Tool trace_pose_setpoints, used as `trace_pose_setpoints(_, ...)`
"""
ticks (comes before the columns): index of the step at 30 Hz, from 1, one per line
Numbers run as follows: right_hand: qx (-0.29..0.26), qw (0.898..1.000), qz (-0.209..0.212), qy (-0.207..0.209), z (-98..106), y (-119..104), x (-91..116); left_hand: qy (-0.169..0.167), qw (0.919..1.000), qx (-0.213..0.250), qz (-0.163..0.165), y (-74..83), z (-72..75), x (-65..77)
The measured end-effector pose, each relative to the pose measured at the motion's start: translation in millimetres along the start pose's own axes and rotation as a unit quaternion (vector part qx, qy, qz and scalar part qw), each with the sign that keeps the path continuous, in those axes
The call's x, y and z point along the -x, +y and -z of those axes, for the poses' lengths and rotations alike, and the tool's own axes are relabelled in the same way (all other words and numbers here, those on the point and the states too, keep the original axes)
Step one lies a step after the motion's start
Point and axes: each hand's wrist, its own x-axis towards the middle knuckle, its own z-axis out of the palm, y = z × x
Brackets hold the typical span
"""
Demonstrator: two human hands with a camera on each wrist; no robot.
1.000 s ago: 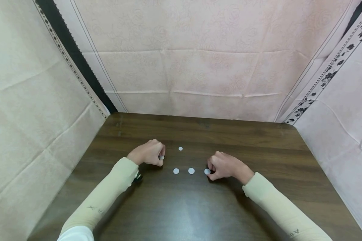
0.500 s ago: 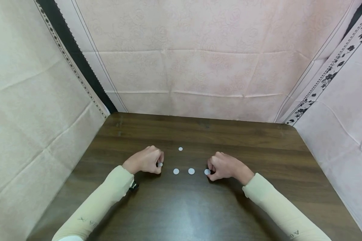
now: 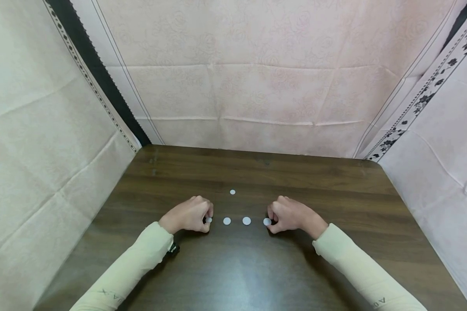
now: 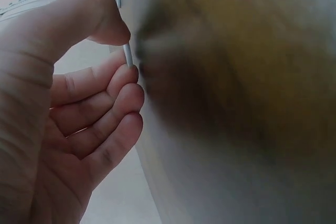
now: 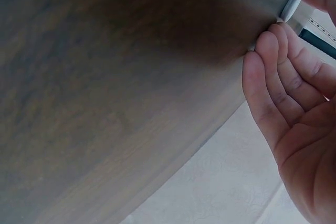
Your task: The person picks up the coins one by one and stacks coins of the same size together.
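My left hand (image 3: 190,214) pinches a small white disc (image 3: 209,220) between thumb and fingers, low over the brown table. In the left wrist view this disc (image 4: 128,54) is seen edge-on, thumb on one side and fingertips on the other. Over to the right, my right hand (image 3: 290,214) pinches another white disc (image 3: 267,221), whose thin edge (image 5: 290,8) shows between thumb and fingers in the right wrist view. Two more discs, one nearer the left hand (image 3: 227,221) and one nearer the right (image 3: 247,220), lie flat between the hands, all in one row.
A smaller-looking white disc (image 3: 232,191) lies farther back, behind the row. The wood-grain table (image 3: 233,276) ends at a hanging pale cloth (image 3: 249,95) at the back, with more cloth along the left (image 3: 43,129) and right (image 3: 447,142) sides.
My left hand has come toward me with its disc, from behind the row to level with it, shifting slightly right at the end. The right hand and the lying discs have stayed put.
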Motion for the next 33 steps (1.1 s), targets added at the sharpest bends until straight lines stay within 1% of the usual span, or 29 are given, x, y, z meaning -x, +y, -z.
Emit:
trace_pose_setpoints(4,0.004,1.0,0.001,0.0,0.0,0.1,-0.3,0.008,0.9999,-0.011,-0.007,0.6,-1.9,0.0)
trace_pose_setpoints(6,0.007,1.0,0.001,0.0,0.1,0.2,-0.5,0.009,0.9999,-0.011,-0.005,0.9,-1.9,0.1)
trace_pose_setpoints(12,0.009,1.0,0.0,0.001,0.5,-0.2,-1.4,0.007,1.0,0.002,-0.005,1.3,-1.1,0.9)
trace_pose_setpoints(17,0.009,1.0,0.0,0.0,1.4,-0.5,-1.9,0.004,1.0,0.004,-0.005,1.2,-0.8,1.4)
trace_pose_setpoints(21,0.001,1.0,0.002,-0.009,3.6,0.3,-2.2,0.005,0.9999,0.007,-0.008,0.9,-1.0,1.4)
trace_pose_setpoints(25,-0.009,1.0,0.004,-0.025,9.1,2.0,-3.6,0.006,0.9998,0.013,-0.011,1.1,-1.3,0.9)
trace_pose_setpoints(28,-0.004,0.999,0.005,-0.036,15.1,2.5,-7.0,0.005,0.9998,0.015,-0.009,1.5,-1.2,0.6)
trace_pose_setpoints(33,0.011,0.999,0.017,-0.032,27.1,-1.7,-17.6,0.005,0.9998,0.019,-0.009,1.3,-1.0,1.9)
